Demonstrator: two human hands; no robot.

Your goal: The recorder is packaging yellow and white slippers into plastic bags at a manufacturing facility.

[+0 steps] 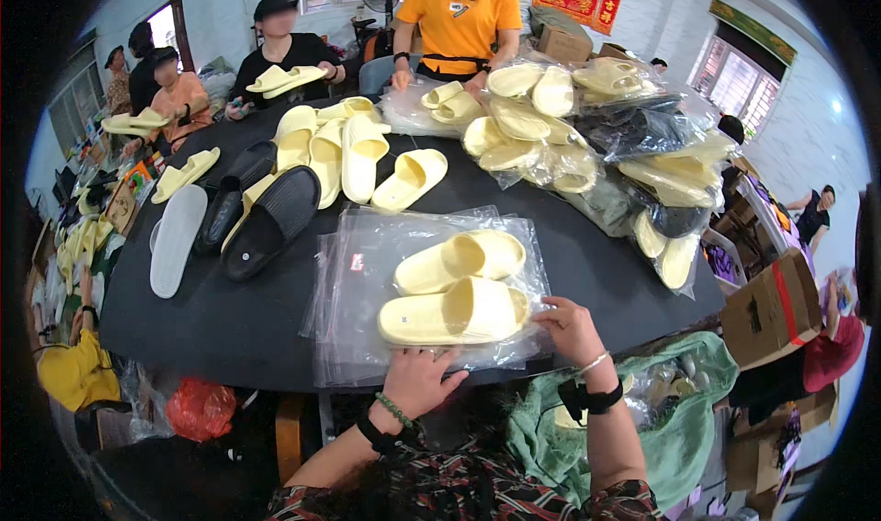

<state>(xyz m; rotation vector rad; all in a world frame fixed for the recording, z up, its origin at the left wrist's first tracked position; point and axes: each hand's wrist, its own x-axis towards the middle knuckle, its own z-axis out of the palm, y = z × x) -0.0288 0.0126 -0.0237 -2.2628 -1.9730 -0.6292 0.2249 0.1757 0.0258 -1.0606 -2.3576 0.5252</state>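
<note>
A pair of pale yellow slides lies side by side on a stack of clear plastic bags at the table's near edge. Whether the pair is on top of the uppermost bag or inside it, I cannot tell. My left hand rests on the bags just below the nearer slide, its thumb spread from the fingers. At the right end of the slides, my right hand has its thumb and fingers pinched on the edge of a plastic bag.
Loose yellow slides, black slides and a white slide cover the table's left side. Bagged slides are heaped at the far right. A green sack stands by my right arm. A person in orange works opposite.
</note>
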